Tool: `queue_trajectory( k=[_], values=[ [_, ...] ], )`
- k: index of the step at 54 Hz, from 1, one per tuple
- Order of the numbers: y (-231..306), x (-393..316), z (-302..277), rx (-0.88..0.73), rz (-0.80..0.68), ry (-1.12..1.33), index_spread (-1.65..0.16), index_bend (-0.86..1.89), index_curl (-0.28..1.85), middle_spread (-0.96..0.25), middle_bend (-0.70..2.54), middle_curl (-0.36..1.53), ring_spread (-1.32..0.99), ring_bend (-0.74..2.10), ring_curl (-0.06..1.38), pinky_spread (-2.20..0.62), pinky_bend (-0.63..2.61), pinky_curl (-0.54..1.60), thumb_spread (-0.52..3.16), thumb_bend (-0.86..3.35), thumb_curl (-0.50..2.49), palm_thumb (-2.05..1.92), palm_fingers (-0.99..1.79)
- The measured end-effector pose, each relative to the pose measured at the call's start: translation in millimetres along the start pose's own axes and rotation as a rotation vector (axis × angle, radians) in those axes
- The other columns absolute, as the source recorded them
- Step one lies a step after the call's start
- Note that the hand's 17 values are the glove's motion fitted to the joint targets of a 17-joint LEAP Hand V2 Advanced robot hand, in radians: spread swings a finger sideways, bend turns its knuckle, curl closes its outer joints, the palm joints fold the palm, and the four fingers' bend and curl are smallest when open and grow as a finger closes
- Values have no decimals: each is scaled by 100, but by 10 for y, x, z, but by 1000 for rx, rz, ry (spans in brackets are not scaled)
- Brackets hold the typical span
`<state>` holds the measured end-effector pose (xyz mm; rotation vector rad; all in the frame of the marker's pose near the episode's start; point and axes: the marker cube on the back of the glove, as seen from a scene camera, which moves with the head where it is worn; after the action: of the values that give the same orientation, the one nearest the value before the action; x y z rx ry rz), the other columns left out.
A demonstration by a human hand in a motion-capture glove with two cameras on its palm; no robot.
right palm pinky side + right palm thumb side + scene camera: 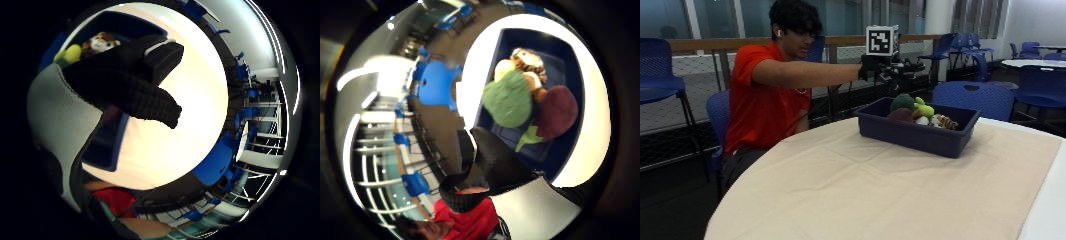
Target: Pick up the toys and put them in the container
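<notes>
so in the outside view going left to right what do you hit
empty blue chair → person → gloved hand held out above the bin → blue bin holding the toys → blue chair behind the bin

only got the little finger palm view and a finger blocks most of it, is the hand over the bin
Observer: In the outside view the hand is raised above the far side of the bin, arm stretched out.
Operator: whats in the bin besides the tiger
Observer: The thumb side view shows a green toy and a maroon toy next to the tiger.
Operator: what is the bin standing on
Observer: A beige cloth spread over the table, seen in the outside view.
</notes>
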<state>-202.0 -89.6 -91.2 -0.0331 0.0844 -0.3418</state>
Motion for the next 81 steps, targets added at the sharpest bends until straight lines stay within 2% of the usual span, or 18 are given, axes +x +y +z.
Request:
queue_trajectory(
  k=[16, 30, 35, 40, 54, 81],
  values=[
    [422, 968, 149, 29, 153, 24, -35, 11, 26, -5, 9, 14, 11, 26, 28, 10, 149, 40, 111, -6, 36, -7, -25],
    [816, 1694, 376, 63, 229, -46, -36, 15, 24, -7, 10, 14, 12, 23, 28, 12, 141, 36, 114, -5, 29, -5, -21],
    [965, 1878, 459, 131, 238, -92, -36, 16, 25, -7, 10, 14, 12, 22, 29, 12, 139, 35, 116, -4, 28, -4, -18],
    [1079, 1988, 482, 170, 227, -115, -37, 16, 26, -8, 10, 14, 11, 22, 29, 12, 137, 33, 121, -2, 27, -2, -18],
    [1380, 2198, 485, 151, 206, -141, -37, 18, 29, -8, 9, 13, 10, 21, 30, 12, 131, 32, 129, -1, 27, 0, -15],
    [1644, 2293, 423, 122, 192, -43, -37, 18, 33, -9, 9, 12, 8, 18, 30, 10, 121, 30, 137, -1, 28, 3, -19]
  ],
)
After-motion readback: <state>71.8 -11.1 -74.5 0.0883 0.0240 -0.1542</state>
